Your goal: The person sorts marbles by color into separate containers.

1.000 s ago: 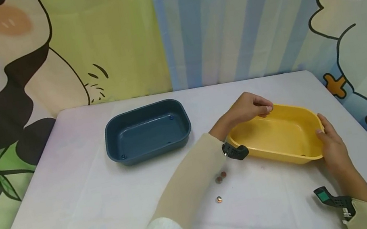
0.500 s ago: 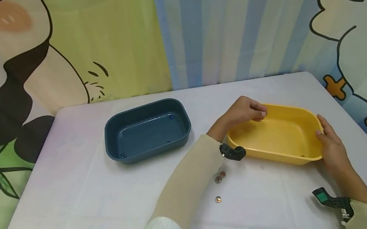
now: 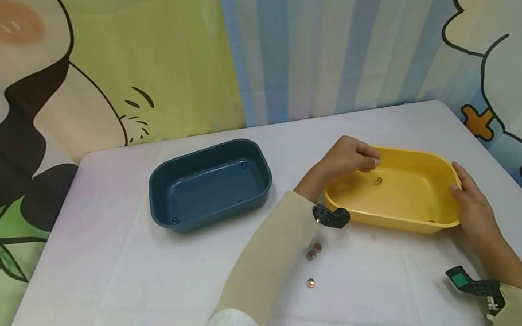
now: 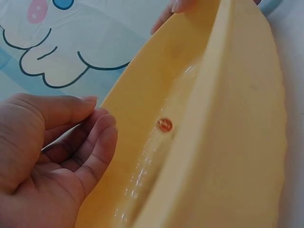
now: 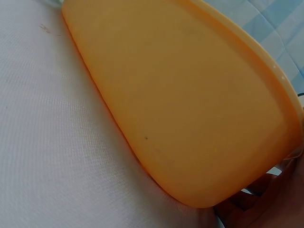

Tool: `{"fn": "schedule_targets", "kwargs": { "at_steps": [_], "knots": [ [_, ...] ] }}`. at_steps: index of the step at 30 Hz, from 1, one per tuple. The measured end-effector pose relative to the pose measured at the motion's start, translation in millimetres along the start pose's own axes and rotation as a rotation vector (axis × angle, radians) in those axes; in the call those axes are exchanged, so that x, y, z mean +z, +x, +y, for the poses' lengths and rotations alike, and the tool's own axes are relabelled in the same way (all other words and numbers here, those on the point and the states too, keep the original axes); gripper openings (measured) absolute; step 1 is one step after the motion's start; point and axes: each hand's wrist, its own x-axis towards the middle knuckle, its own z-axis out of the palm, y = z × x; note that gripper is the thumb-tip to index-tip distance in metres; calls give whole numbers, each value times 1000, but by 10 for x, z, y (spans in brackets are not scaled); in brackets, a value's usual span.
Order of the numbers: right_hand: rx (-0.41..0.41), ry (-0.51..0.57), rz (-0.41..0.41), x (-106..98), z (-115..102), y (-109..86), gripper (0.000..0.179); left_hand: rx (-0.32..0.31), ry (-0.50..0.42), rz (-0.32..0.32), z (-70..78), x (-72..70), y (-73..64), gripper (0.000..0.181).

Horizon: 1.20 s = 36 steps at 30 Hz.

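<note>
My left hand (image 3: 350, 157) hovers over the left end of a yellow basin (image 3: 408, 151), fingers loosely curled. The left wrist view shows nothing between its thumb and fingers (image 4: 102, 137). Inside the basin lies a small, shiny amber marble (image 3: 378, 181), seen as an orange-red round piece (image 4: 165, 125) from the left wrist. My right hand (image 3: 473, 207) grips the basin's right end, thumb at the rim and fingers outside. From the right wrist, the basin's outer wall (image 5: 180, 95) hides the inside.
To the left stands a dark blue basin (image 3: 215, 217) with a few small blue marbles (image 3: 175, 220) in it. Two brownish marbles (image 3: 311, 255) lie together on the white table (image 3: 137, 324), with a shiny amber-coloured marble (image 3: 310, 282) nearer the front. A patterned curtain (image 3: 179, 55) hangs behind.
My left hand has shifted slightly left and down, and the amber marble has dropped from it into the yellow basin. My right hand keeps its grip on the rim.
</note>
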Motion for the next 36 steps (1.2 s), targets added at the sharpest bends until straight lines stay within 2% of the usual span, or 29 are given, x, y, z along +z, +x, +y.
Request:
{"fn": "schedule_targets", "kwargs": {
  "at_steps": [4,12,21,26,31,36],
  "knots": [
    [1,10,-3,-5,-6,0,54,-10,6,6,9,1,3,13],
    [25,-74,20,7,-2,-9,54,15,49,7,43,3,-51,15],
    [11,-91,23,7,-3,-1,54,72,140,-99,99,96,-202,19],
    [9,-101,17,0,-4,11,54,132,217,-155,104,175,-307,21],
    [9,-145,18,9,-5,15,53,168,202,-199,145,219,-437,22],
    [27,-124,26,5,0,14,53,191,202,-249,209,237,-571,22]
  ]
}}
